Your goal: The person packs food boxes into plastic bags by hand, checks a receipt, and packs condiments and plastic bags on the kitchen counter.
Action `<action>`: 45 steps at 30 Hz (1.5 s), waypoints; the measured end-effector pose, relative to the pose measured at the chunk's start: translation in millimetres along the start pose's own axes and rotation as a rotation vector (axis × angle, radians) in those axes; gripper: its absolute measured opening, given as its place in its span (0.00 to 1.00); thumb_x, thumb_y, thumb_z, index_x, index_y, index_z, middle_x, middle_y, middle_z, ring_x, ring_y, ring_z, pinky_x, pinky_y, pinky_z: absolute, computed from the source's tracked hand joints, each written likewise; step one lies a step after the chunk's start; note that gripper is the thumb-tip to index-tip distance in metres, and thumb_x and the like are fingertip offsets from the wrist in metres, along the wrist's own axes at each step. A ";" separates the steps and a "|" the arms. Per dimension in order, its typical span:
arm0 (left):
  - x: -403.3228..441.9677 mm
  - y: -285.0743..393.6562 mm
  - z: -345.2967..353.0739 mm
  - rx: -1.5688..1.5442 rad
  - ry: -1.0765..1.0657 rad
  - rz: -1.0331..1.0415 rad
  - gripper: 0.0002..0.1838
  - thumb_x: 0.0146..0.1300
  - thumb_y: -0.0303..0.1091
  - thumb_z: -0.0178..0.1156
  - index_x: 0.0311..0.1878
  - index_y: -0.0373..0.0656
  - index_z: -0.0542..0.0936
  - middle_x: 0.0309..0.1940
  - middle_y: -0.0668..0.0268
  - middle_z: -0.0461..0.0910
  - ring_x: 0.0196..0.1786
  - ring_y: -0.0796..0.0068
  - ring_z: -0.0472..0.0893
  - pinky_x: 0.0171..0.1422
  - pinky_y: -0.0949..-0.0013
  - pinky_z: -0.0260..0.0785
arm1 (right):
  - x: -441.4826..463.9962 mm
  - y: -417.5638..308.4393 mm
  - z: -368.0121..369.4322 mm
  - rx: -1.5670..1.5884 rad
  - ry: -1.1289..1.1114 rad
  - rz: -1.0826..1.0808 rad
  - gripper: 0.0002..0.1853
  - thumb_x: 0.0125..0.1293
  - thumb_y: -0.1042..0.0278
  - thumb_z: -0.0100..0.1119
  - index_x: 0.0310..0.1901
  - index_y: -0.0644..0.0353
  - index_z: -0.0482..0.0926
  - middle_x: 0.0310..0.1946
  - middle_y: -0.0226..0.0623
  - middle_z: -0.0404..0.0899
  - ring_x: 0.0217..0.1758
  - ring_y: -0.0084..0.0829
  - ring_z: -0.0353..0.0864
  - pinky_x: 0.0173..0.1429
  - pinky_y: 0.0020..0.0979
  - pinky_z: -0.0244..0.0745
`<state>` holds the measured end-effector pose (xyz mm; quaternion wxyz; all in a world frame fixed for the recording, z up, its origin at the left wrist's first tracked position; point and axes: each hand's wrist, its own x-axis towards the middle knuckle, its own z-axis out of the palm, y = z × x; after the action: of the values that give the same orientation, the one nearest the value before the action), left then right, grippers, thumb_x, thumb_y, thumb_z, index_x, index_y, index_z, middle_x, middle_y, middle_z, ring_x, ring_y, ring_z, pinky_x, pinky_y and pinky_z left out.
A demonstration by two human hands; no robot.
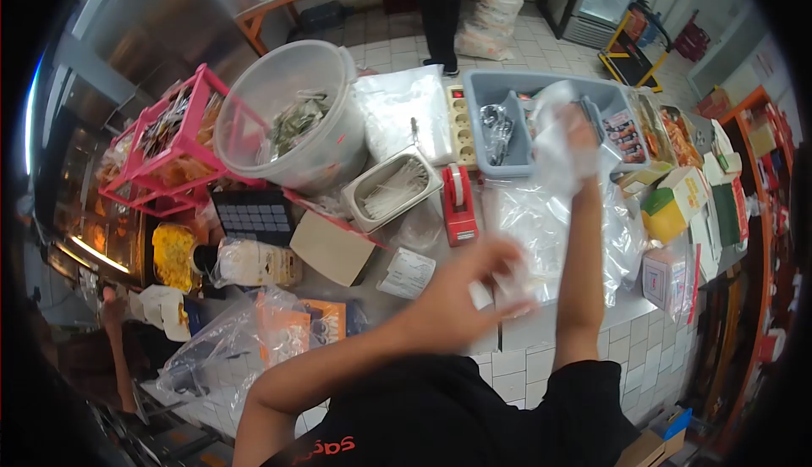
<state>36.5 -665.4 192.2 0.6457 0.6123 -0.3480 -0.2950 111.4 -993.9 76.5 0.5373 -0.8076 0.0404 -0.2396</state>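
My right hand reaches over the grey divided bin and is smeared by motion. A whitish, see-through plastic bag hangs from its fingers. My left hand is bent in front of my chest, fingers curled and blurred. Something pale shows by its fingertips, too smeared to name. Under both hands lies a spread of clear plastic bags. Just beyond my left hand stands a red tape dispenser. A small metal container of white sticks sits to its left.
A large clear tub holds green-white packets, beside a pink rack of sachets. A power strip lies along the bin. Cartons crowd the right side. Another person's legs show behind the table; another person's arm shows at left.
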 end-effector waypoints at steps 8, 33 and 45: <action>31.4 -57.0 -45.0 -0.389 0.244 -0.251 0.19 0.66 0.33 0.66 0.57 0.35 0.75 0.41 0.67 0.79 0.41 0.79 0.79 0.48 0.72 0.73 | -55.3 -86.8 53.6 0.658 -0.257 0.252 0.09 0.73 0.64 0.58 0.40 0.61 0.81 0.33 0.20 0.78 0.39 0.13 0.73 0.46 0.20 0.69; 77.4 -176.1 -86.1 -0.700 0.163 -0.364 0.24 0.73 0.44 0.51 0.64 0.38 0.70 0.56 0.55 0.77 0.54 0.59 0.81 0.55 0.56 0.78 | 35.1 138.4 -12.9 -0.846 0.165 0.383 0.33 0.56 0.55 0.67 0.62 0.58 0.73 0.53 0.55 0.73 0.59 0.54 0.70 0.62 0.49 0.70; 50.8 -146.0 -79.4 -0.814 0.079 -0.319 0.22 0.69 0.44 0.59 0.57 0.37 0.73 0.43 0.58 0.82 0.44 0.65 0.83 0.52 0.61 0.77 | 55.7 120.7 -17.0 -0.599 0.162 0.378 0.17 0.61 0.58 0.65 0.44 0.64 0.83 0.41 0.48 0.85 0.47 0.43 0.85 0.54 0.38 0.77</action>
<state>137.1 -671.0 50.7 0.7936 0.3648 -0.0795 -0.4804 176.4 -1076.9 -6.3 0.3067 -0.8859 0.2998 -0.1769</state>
